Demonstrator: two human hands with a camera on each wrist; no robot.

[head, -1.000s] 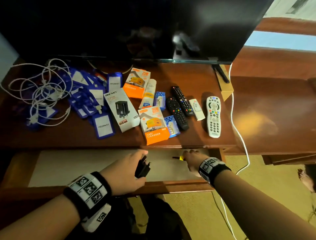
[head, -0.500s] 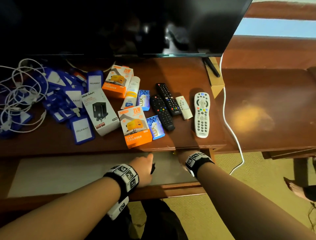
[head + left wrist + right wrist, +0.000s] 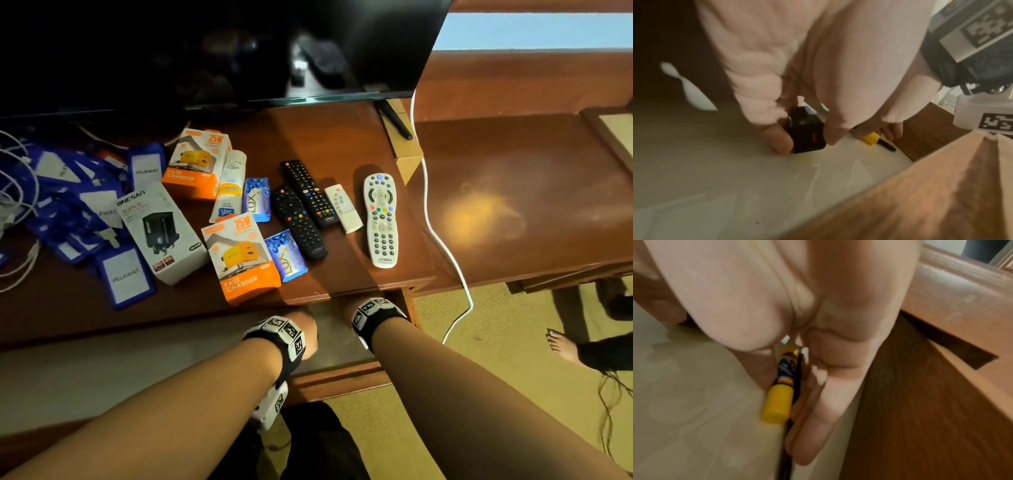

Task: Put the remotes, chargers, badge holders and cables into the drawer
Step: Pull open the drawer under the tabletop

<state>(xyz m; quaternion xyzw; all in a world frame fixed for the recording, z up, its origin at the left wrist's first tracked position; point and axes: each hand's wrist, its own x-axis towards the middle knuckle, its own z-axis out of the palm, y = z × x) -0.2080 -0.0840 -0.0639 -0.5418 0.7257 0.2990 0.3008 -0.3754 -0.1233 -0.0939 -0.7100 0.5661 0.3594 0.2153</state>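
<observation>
My left hand (image 3: pixel 303 330) reaches into the open drawer (image 3: pixel 137 370) and pinches a black charger plug (image 3: pixel 807 131) between thumb and fingers, its lower edge on the pale drawer floor. My right hand (image 3: pixel 347 306) is beside it at the drawer's right end, mostly hidden under the tabletop edge. It holds a yellow-capped tube (image 3: pixel 780 402) and a thin black pen against its fingers. On the tabletop lie two black remotes (image 3: pixel 299 222), two white remotes (image 3: pixel 381 219), orange charger boxes (image 3: pixel 241 257), a white charger box (image 3: pixel 159 231), blue badge holders (image 3: pixel 125 274) and white cables (image 3: pixel 13 205).
A dark TV (image 3: pixel 239 51) stands at the back of the tabletop. Two blue soap packs (image 3: pixel 286 255) and a white tube (image 3: pixel 229 186) lie among the boxes. A white cord (image 3: pixel 442 240) hangs off the right edge to the carpet. Another person's foot (image 3: pixel 561 346) is at right.
Both hands have gone deeper into the drawer, towards its back right corner. The black charger in my left hand has come down to the drawer floor. The head view has shifted left.
</observation>
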